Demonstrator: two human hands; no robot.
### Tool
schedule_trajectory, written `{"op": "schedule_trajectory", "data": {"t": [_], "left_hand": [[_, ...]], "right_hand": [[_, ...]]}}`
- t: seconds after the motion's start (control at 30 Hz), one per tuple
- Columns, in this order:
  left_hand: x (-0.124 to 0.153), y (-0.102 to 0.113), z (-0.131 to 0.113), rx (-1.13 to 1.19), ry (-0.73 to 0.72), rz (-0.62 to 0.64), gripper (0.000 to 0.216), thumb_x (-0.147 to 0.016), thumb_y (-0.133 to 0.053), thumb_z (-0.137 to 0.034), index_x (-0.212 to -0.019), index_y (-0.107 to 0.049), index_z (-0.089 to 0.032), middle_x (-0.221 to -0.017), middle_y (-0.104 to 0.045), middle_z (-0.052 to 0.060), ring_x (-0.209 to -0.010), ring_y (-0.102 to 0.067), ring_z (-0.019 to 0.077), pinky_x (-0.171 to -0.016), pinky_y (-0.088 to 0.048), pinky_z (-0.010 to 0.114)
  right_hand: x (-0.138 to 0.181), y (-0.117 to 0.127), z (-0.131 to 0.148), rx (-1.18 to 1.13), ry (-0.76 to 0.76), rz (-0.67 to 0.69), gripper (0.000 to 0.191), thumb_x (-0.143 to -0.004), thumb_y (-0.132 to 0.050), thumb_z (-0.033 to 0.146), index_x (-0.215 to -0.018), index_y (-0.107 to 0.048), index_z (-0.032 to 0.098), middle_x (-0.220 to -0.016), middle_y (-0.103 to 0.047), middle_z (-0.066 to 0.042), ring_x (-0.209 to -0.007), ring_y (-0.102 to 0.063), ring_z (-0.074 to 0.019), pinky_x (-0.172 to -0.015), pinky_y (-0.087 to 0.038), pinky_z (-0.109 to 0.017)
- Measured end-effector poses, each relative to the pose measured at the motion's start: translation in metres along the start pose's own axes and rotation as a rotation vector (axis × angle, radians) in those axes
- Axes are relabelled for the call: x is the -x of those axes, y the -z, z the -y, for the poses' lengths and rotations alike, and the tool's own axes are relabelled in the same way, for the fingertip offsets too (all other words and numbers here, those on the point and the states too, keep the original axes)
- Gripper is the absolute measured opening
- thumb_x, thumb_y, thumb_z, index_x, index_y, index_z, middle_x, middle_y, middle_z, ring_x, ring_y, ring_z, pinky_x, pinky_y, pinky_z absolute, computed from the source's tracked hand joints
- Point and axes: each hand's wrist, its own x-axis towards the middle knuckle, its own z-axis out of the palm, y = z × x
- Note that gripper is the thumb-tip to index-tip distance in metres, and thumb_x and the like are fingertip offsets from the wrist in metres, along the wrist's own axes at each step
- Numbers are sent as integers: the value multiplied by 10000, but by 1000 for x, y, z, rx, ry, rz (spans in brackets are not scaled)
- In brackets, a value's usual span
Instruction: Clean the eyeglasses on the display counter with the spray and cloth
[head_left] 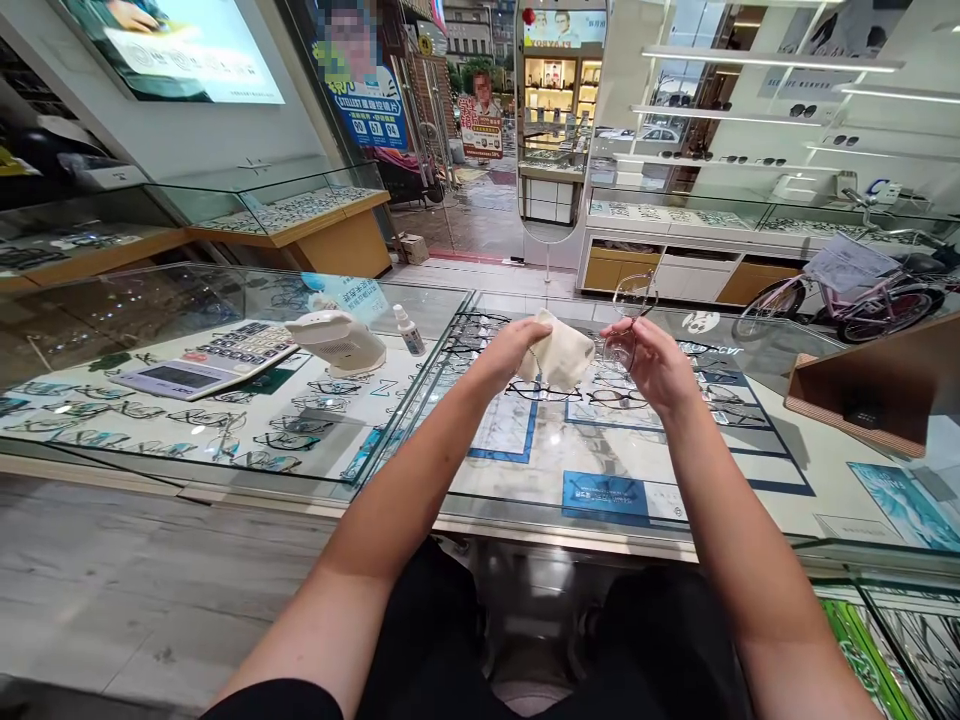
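Observation:
My left hand (511, 348) is closed on a cream cleaning cloth (559, 355), held above the glass counter (525, 470). Just to its right, my right hand (651, 360) pinches a pair of thin-framed clear eyeglasses (632, 300), whose lenses stand up above my fingers. Cloth and glasses are a short gap apart. Under the hands, rows of eyeglass frames (622, 398) lie inside the display case.
On the counter to the left lie a large calculator (206, 362), a white device (337, 342) and a small spray bottle (409, 331). A wooden tray (877, 385) sits at right. A pink bicycle (847, 295) and display shelves stand behind.

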Motion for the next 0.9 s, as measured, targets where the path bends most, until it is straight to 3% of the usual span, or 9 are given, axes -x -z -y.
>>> {"op": "schedule_trajectory", "data": {"t": [0.27,0.53,0.63,0.73,0.9], "left_hand": [[-2,-7,2,235,-110,2,620,-700,-968,-495,-1104,-663,-137,-936,-759,54,-911,-725,205,-819,-543,299],[5,-14,5,187,-213,56,663,-668,-982,-631,-982,-606,-184,-805,-696,-17,-690,-649,127,-631,-477,242],[8,-19,3,227,-213,107,581,-793,-873,-690,-904,-631,-173,-786,-678,3,-733,-660,141,-695,-509,255],[8,-23,4,273,-188,81,552,-911,-746,-707,-857,-648,-166,-767,-670,29,-791,-684,168,-750,-529,277],[8,-26,11,207,-255,-20,562,-780,-914,-633,-824,-608,-163,-689,-594,-39,-627,-550,70,-614,-438,198]], "right_hand": [[4,-12,-10,6,-150,58,290,-847,-841,516,-958,-832,248,-1063,-806,-57,-932,-678,-195,-829,-524,-315],[8,-21,-19,39,-234,146,348,-826,-869,550,-977,-851,237,-1051,-806,-70,-934,-679,-193,-808,-496,-306],[8,-21,-23,46,-230,119,354,-804,-884,556,-963,-850,241,-1021,-787,-58,-922,-671,-192,-793,-489,-305],[8,-22,-26,59,-221,102,353,-798,-882,559,-951,-846,242,-998,-765,-51,-896,-657,-191,-782,-481,-311],[9,-26,-30,78,-217,157,324,-837,-857,545,-940,-841,238,-1013,-750,-50,-908,-637,-190,-796,-475,-314]]}}
